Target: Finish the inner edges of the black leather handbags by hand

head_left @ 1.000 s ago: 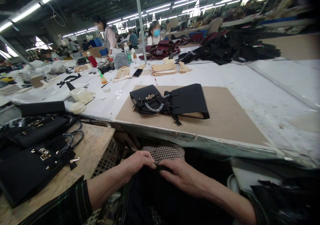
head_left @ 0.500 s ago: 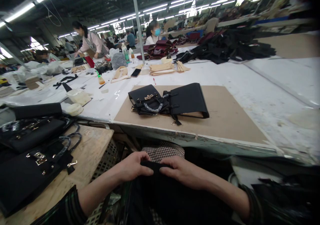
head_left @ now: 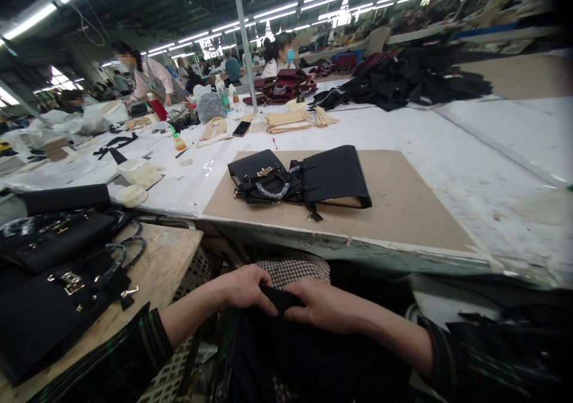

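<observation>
Both my hands are low in front of me, below the table edge. My left hand [head_left: 244, 288] and my right hand [head_left: 320, 310] pinch the top edge of a black piece of material [head_left: 280, 300] that hangs down over my lap. A checked cloth [head_left: 293, 267] shows just behind it. On the brown board [head_left: 403, 206] on the table lies a black handbag [head_left: 298, 179] with a gold clasp, apart from my hands.
Several black handbags [head_left: 54, 271] lie on a wooden side table [head_left: 165, 257] at my left, above a mesh basket [head_left: 192, 277]. The long white table [head_left: 447, 152] carries tan pieces [head_left: 289, 119], a phone [head_left: 242, 129], bottles and a black pile [head_left: 416, 83]. Other people work further back.
My hands have drawn closer together on the black material and gripped its edge more tightly. The view has shifted slightly; a person at the far left has leaned over their table.
</observation>
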Available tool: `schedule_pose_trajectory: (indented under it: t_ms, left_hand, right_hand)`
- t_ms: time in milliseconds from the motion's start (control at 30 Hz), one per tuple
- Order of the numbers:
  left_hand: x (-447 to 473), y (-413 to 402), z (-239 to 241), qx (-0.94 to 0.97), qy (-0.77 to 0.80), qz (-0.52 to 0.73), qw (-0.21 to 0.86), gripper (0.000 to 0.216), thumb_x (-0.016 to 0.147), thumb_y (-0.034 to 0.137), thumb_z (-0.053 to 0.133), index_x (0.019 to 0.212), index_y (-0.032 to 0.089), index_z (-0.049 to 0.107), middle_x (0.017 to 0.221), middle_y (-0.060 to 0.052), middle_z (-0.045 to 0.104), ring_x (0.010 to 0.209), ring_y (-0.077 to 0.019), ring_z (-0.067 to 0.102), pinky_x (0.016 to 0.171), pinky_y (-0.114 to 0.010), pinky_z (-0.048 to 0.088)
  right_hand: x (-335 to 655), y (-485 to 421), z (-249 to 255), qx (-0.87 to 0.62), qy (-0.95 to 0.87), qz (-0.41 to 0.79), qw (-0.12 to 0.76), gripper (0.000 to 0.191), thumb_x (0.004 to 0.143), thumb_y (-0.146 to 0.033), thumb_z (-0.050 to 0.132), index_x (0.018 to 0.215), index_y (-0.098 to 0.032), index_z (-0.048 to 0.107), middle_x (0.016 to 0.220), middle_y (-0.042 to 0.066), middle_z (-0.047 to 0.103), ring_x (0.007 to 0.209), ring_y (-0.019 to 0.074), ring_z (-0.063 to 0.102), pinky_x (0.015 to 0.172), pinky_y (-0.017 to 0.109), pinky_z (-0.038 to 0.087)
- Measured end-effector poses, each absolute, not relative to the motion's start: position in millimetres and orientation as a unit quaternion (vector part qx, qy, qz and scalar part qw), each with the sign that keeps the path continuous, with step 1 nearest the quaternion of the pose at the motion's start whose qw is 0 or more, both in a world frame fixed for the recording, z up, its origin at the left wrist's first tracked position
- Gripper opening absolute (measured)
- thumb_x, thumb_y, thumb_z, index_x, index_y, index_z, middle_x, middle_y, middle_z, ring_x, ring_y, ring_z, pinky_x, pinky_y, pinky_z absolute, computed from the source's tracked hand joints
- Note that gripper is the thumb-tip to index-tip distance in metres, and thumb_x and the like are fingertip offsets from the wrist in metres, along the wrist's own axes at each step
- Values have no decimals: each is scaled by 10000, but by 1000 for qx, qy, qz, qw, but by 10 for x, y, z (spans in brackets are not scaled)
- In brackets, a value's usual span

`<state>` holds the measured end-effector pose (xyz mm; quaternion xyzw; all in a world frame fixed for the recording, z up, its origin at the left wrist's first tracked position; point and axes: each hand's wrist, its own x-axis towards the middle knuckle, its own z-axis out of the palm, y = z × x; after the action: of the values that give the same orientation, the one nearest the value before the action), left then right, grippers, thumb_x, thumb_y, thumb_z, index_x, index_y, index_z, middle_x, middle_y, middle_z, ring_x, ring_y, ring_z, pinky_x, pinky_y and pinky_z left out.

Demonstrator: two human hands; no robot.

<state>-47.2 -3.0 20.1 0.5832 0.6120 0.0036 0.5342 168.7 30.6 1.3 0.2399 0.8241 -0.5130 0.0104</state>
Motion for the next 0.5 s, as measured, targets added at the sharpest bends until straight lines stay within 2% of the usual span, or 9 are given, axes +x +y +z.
schedule_pose_trajectory:
  t_ms: [167, 500]
  left_hand:
    - [-451, -34, 289, 635, 607, -39, 475, 326, 508, 386, 830, 655, 176, 628, 570, 68, 499, 554, -114, 424, 485, -232, 265]
    - [-410, -101, 226, 637, 635, -47, 435, 353, 467, 375, 847, 580, 178, 577, 521, 76, 435, 504, -98, 371, 457, -235, 221]
  right_hand:
    - [1652, 275, 51, 225, 835, -503, 4, 131, 800, -219, 608, 888, -167, 690, 785, 2, 689, 651, 143, 580, 594, 215, 396]
    - [1590, 280, 132, 230, 840, -491, 11, 114, 767, -203, 628, 847, -170, 703, 755, 8, 694, 660, 155, 595, 565, 218, 370]
